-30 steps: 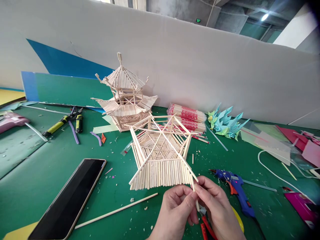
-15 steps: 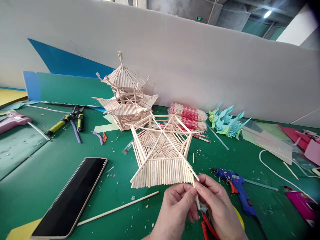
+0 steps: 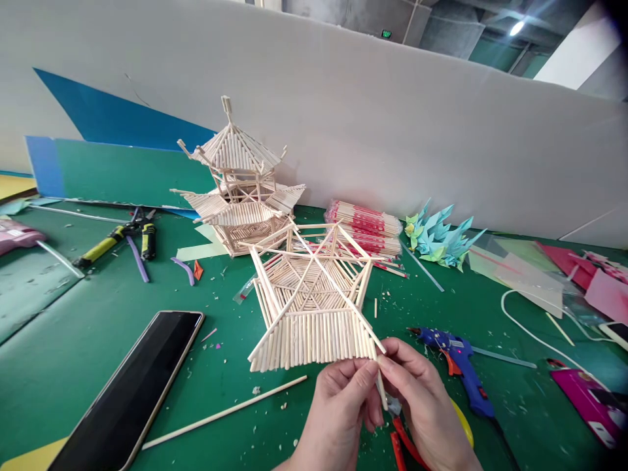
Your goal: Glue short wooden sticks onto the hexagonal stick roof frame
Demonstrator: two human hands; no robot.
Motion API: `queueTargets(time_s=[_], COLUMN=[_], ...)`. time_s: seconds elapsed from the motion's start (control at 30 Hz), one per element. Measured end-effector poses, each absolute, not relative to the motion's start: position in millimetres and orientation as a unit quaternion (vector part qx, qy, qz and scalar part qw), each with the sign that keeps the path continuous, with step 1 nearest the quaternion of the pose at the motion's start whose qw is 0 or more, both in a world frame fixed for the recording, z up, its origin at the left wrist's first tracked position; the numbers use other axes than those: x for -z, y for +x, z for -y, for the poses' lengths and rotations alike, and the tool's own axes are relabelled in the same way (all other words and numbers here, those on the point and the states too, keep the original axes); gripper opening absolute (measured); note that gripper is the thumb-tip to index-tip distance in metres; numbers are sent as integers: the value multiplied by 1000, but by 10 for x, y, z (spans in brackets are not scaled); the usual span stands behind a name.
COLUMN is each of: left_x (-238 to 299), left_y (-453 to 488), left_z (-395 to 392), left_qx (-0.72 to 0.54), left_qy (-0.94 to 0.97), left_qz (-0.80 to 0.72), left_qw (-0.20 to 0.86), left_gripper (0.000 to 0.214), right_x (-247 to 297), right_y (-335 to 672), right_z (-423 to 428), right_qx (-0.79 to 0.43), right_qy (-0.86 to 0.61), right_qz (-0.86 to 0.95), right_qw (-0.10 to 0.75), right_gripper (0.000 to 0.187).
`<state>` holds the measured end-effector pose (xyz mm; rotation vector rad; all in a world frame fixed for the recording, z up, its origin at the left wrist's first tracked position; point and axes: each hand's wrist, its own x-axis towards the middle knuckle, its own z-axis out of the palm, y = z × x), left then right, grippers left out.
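A hexagonal roof frame [image 3: 309, 337] of pale wooden sticks is in front of me, its near panel covered by a row of sticks side by side. At its near right corner my left hand [image 3: 338, 412] is closed, thumb and fingers pinching a short wooden stick [image 3: 382, 390]. From the other side my right hand [image 3: 417, 399] pinches the same stick, near the end of the corner beam. The stick's lower end sticks out below the fingers. Red-handled pliers [image 3: 398, 445] lie under the hands, partly hidden. A long loose stick [image 3: 226, 412] rests to the left.
A finished-looking stick pagoda [image 3: 240, 190] stands behind. Bundled sticks [image 3: 363, 226] in wrappers and folded blue paper [image 3: 441, 235] lie at the back. A blue glue gun [image 3: 461, 363] is on the right, a phone [image 3: 132, 386] on the left, yellow-handled cutters [image 3: 118, 239] farther left.
The whole view has shifted slightly, so the things appear a little farther left. Both hands stay at the same corner, pinching the stick.
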<state>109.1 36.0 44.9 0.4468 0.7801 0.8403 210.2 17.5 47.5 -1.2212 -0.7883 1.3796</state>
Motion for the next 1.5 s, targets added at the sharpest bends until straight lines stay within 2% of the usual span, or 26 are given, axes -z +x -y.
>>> queueTargets(time_s=[0.6,0.7,0.8,0.9,1.03,1.23,1.37,1.5], left_x=[-373,-344,-339,-358,-377,-356,-365,-338], left_y=[1130,1111,1029,875,622,394,364,334], left_z=[-346,-303,-222,-143,-85,2,81,115], left_qx=[-415,-389,-352,-335,-360,-375,-396,-419], left_qy=[114,140,179,216,296,353,320,272], left_qz=[-315,-330,-352,-402,-447,-441,-446,-460], left_qw=[846,848,848,824,763,735,736,734], left_gripper=[26,28,25,23,18,15,15,15], right_x=[-433,-417,-372,-271,-64,148,181,172], right_y=[2129,2218,2373,2572,2816,2951,2965,2980], right_z=[-125,-73,24,199,515,706,609,624], right_qx=[-588,-552,-465,-352,-226,-83,-50,-38], right_qy=[-511,-555,-632,-722,-801,-760,-730,-722], right_qz=[309,316,340,377,462,624,669,675], right_qw=[545,536,519,460,306,161,131,149], right_gripper=[16,21,25,28,26,24,19,25])
